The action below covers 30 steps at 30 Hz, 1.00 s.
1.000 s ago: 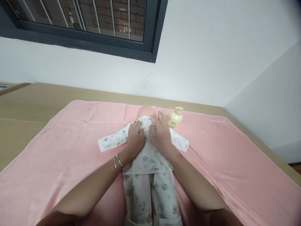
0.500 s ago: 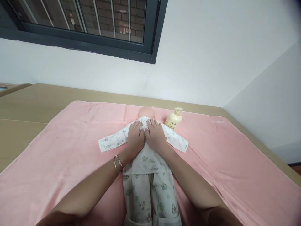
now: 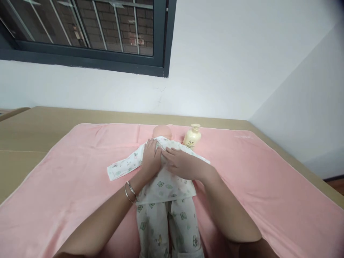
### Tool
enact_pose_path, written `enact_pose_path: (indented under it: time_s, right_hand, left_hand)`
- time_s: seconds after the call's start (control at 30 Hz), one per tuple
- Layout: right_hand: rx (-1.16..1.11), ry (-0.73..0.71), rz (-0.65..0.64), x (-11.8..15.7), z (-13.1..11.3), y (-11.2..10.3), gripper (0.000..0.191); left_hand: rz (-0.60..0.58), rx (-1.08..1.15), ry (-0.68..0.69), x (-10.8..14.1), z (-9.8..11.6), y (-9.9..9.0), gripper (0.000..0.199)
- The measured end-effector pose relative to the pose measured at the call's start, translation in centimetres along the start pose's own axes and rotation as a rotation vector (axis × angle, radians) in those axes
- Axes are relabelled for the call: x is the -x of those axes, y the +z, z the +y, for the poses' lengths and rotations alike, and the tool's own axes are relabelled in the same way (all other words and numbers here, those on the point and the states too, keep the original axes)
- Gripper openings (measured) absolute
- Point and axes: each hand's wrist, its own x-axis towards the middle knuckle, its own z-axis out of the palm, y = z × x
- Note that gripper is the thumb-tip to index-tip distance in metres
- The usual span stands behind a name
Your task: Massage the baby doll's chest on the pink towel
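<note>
A baby doll (image 3: 162,132) lies on its back, its bare head pointing away from me. It wears a white long-sleeved top (image 3: 165,188) with small green animal prints, and matching trousers (image 3: 153,225). On the left side of the doll's chest my left hand (image 3: 152,157) rests flat, fingers stretched toward the neck. My right hand (image 3: 184,163) lies sideways across the right side of the chest, fingers extended toward the left hand and slightly blurred. Neither hand grips anything. The doll's right-side sleeve is partly hidden behind my right hand and forearm.
A cream pump bottle (image 3: 192,137) stands right of the doll's head. Under everything spreads a pink blanket (image 3: 88,179) on a wooden surface (image 3: 67,116). Behind rises a white wall (image 3: 215,64) with a dark-framed window (image 3: 158,36). Two bangles (image 3: 130,192) circle my left wrist.
My right hand has turned from pointing forward to lying sideways across the chest. My left hand stays on the chest. The whole view has shifted slightly.
</note>
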Motion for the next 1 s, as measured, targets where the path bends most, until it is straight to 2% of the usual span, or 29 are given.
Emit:
enact_pose_path:
  time_s: [0.07, 0.17, 0.23, 0.3, 0.37, 0.47, 0.57, 0.63, 0.87, 1.0]
  right_hand:
    - [-0.12, -0.078, 0.106, 1.2, 0.7, -1.8, 0.058]
    - [-0.19, -0.005, 0.522, 1.4, 2.4, -3.3, 0.054]
    - [-0.169, 0.116, 0.761, 0.6, 4.0, -3.6, 0.056]
    - [-0.124, 0.189, 0.859, -0.6, 5.8, -3.4, 0.06]
    - [-0.062, 0.25, 0.876, -1.8, 7.3, -3.0, 0.062]
    - [0.04, 0.351, 0.829, -3.0, 8.9, -2.5, 0.062]
    - [0.099, 0.389, 0.776, -3.7, 9.5, -2.0, 0.057]
    - [0.119, 0.403, 0.784, -4.0, 9.6, -1.8, 0.052]
    - [0.157, 0.479, 0.837, -5.0, 9.1, -1.1, 0.051]
    - [0.127, 0.523, 0.842, -5.2, 8.9, -0.9, 0.052]
  left_hand:
    - [-0.027, 0.129, 0.001, 0.3, 2.5, 0.1, 0.05]
    - [-0.104, 0.411, -0.018, -0.2, 6.9, 0.4, 0.049]
    - [-0.16, 0.653, -0.115, -1.6, 9.5, 1.1, 0.046]
    - [-0.225, 0.983, -0.309, -3.6, 11.3, 2.1, 0.049]
    - [-0.276, 1.218, -0.479, -5.8, 12.2, 3.1, 0.052]
    - [-0.236, 1.438, -0.587, -8.3, 12.4, 4.5, 0.051]
    - [-0.277, 1.564, -0.656, -9.1, 12.1, 5.4, 0.049]
    - [-0.313, 1.607, -0.685, -9.0, 12.2, 5.6, 0.048]
    - [-0.324, 1.594, -0.692, -7.9, 13.2, 4.7, 0.042]
    - [-0.179, 1.354, -0.741, -5.7, 12.9, 3.3, 0.03]
